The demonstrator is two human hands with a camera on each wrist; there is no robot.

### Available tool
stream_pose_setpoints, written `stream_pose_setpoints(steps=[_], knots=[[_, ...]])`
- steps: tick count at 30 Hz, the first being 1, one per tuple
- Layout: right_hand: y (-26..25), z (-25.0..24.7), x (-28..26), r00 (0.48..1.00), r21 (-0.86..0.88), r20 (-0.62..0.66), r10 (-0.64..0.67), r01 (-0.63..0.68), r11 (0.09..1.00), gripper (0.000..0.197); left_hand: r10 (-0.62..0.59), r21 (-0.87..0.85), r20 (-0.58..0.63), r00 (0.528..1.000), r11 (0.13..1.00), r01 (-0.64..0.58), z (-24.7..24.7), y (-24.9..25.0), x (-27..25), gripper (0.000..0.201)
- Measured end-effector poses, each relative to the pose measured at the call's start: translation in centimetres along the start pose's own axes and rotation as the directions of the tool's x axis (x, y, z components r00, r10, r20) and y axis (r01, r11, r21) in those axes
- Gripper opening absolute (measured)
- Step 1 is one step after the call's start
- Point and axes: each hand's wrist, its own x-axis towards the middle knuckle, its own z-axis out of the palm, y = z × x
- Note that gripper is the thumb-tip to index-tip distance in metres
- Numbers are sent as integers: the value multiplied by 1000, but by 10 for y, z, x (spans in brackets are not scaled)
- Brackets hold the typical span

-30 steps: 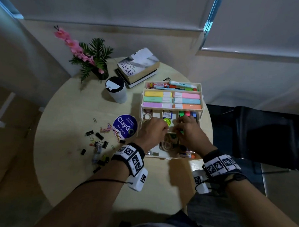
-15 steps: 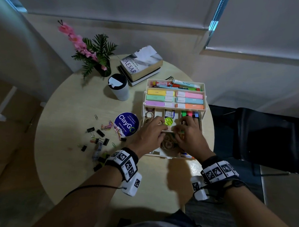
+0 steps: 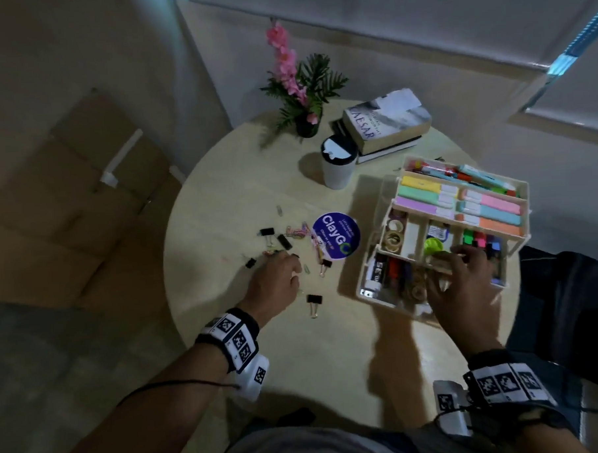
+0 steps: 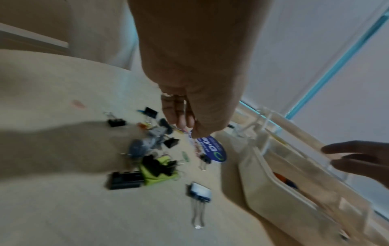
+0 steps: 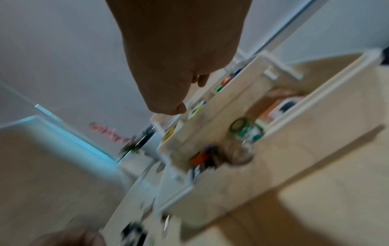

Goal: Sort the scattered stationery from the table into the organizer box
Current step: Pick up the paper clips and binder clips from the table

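The round, pale, smooth bench [image 3: 296, 346] carries the cream plastic organizer box [image 3: 379, 293], a stiff tiered tray of highlighters, tape rolls and markers, at its right side. The right hand [image 3: 461, 284] rests on the box's middle tier, fingers loosely spread and apparently holding nothing. Left of the box lies the scattered stationery: black binder clips [image 3: 314, 299] and thin coloured paper clips [image 3: 296, 233]. The left hand [image 3: 274, 284] hovers over them, fingers [image 4: 179, 113] drawn narrow together; whether they pinch anything cannot be told. The clips look light, hard and slippery, probably best taken by their wire handles.
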Motion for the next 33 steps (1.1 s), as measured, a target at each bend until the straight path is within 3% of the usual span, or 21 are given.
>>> stream_pose_setpoints(steps=[2, 4, 9, 16, 21, 24, 27, 30, 33], knots=[[-34, 10, -10, 996, 45, 10, -93, 93, 995, 36, -152, 24, 3, 988, 988, 152, -4, -24, -5, 14], [-65, 28, -19, 971, 111, 110, -210, 198, 974, 32, -242, 31, 37, 969, 970, 241, -6, -38, -8, 25], [-115, 69, -30, 826, 247, 375, -421, 348, 904, 14, -295, -5, 61, 954, 955, 296, 7, -55, 0, 31], [-139, 79, -26, 787, 197, 502, -360, 302, 933, 15, -285, -115, 95, 954, 949, 295, 9, -66, 2, 29], [-147, 74, -25, 793, 188, 518, -320, 260, 947, 17, -251, -389, 156, 955, 873, 293, 0, -74, -5, 39], [-160, 70, -27, 841, 225, 479, -253, 161, 961, 19, -103, -656, 218, 971, 721, 224, -9, -68, -12, 27], [-177, 63, -25, 901, 391, 424, -95, -87, 916, 26, -26, -829, 234, 972, 516, 214, -18, -42, -13, 22], [-179, 52, -18, 897, 564, 436, 74, -336, 754, 34, 6, -868, 189, 982, 468, 164, -12, -7, -3, 16], [-158, 35, -12, 891, 665, 411, 192, -437, 605, 25, 9, -859, 156, 988, 494, 131, -3, 30, 10, 16]])
